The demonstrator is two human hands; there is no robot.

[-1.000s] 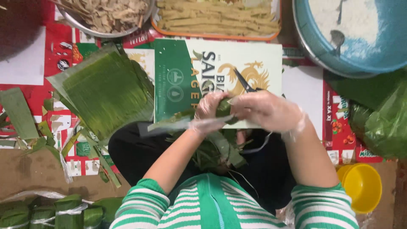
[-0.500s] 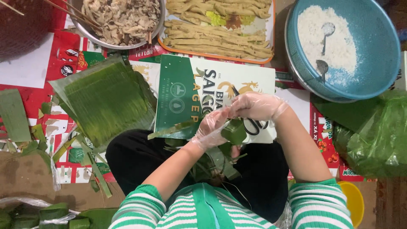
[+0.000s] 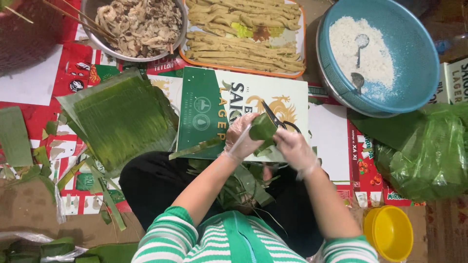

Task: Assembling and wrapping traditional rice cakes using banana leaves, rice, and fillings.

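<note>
A small green leaf-wrapped parcel (image 3: 263, 127) sits between the two gloved hands, held up over a flattened green-and-white cardboard box (image 3: 209, 112) that lies on the floor in front of the person's lap. The left hand (image 3: 242, 139) has its fingers closed around the parcel's lower left side, and a loose strip of leaf (image 3: 195, 148) trails out to the left from under it. The right hand (image 3: 295, 148) has its fingers curled shut on the parcel's right side. Black scissors (image 3: 275, 118) lie on the box just behind the parcel.

To the left lies a stack of banana leaves (image 3: 119, 119), with leaf trimmings (image 3: 73, 170) scattered beside it. Beyond the box stand a metal bowl of shredded filling (image 3: 136, 24) and an orange tray of pale yellow strips (image 3: 243, 36). At upper right a blue colander (image 3: 419, 63) holds white rice with two spoons in it. A green plastic bag (image 3: 429, 156) lies at right, and a yellow bowl (image 3: 388, 233) stands near the right elbow.
</note>
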